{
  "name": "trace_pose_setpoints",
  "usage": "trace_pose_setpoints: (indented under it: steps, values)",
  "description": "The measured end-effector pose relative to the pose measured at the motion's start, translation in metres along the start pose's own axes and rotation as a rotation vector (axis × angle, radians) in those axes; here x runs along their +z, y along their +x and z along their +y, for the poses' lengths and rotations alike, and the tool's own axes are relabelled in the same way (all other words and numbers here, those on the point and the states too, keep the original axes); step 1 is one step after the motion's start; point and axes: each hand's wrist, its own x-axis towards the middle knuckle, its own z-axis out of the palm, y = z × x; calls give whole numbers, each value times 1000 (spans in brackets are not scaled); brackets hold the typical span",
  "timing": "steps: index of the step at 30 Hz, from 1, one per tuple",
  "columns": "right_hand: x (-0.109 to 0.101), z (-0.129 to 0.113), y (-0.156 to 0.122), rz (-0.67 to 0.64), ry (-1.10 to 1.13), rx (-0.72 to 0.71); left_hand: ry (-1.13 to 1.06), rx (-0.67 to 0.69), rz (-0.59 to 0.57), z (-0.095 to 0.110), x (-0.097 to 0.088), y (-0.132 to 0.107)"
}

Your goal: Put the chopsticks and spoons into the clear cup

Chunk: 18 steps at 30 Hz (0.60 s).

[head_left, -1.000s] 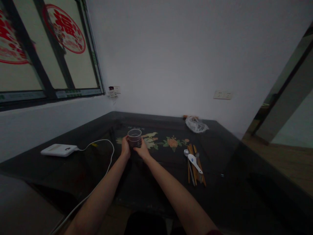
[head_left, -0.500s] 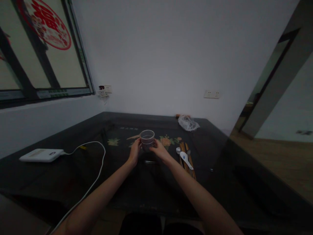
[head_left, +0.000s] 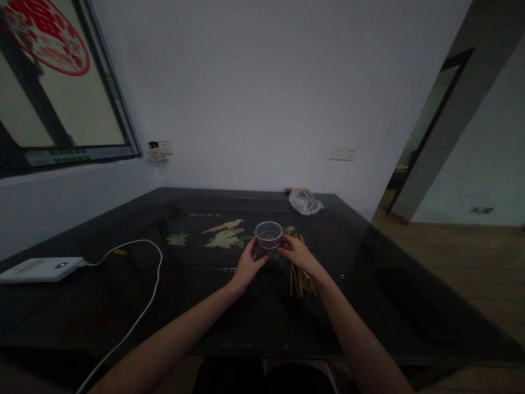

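Clock directions here are all from the cup, with 12 pointing up to the back wall. Over at 9 o'clock there's a white gadget (head_left: 43,270) lying flat on the dark tabletop (head_left: 102,295), partly cut off by the edge of the view. Up at 10 is a window with a red round decoration (head_left: 49,38) on it. A white cable (head_left: 159,268) runs out of the gadget, loops over and drops toward 8, with a little yellow strip (head_left: 120,251) just beside it. Wall sockets (head_left: 162,148) sit at 10, with something plugged in. Closer in, around 9, there's a bird-and-flower print (head_left: 225,235).

Now the main bit: the left hand (head_left: 248,265) is at about 7-8 o'clock, fingers curled on the near left side of a see-through cup (head_left: 269,235), opened only as wide as the cup needs. The cup's upright, roughly mid-view; can't tell if its base touches the tabletop. The right hand (head_left: 298,254) is at 3-4, its fingers gripping the cup's right side the same way.

Under the right hand's wrist, around 4-5, lies a bunch of chopsticks (head_left: 301,284), partly covered. A crumpled plastic bag (head_left: 305,202) sits at 2, and another wall outlet (head_left: 342,153) is between 1 and 2. Far right, between 3 and 4, there's a long dark shape (head_left: 414,306), too dim to make out, then wooden floor (head_left: 463,257) at 3.
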Motion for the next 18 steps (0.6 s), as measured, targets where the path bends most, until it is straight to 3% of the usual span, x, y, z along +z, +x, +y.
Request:
trace_pose_setpoints:
  steps: [7, 18]
  values:
    - [5, 10, 1, 17, 72, 51, 58, 14, 49, -4, -8, 3]
    - [-9, 16, -5, -27, -83, 65, 128, 8, -41, -5, -11, -2]
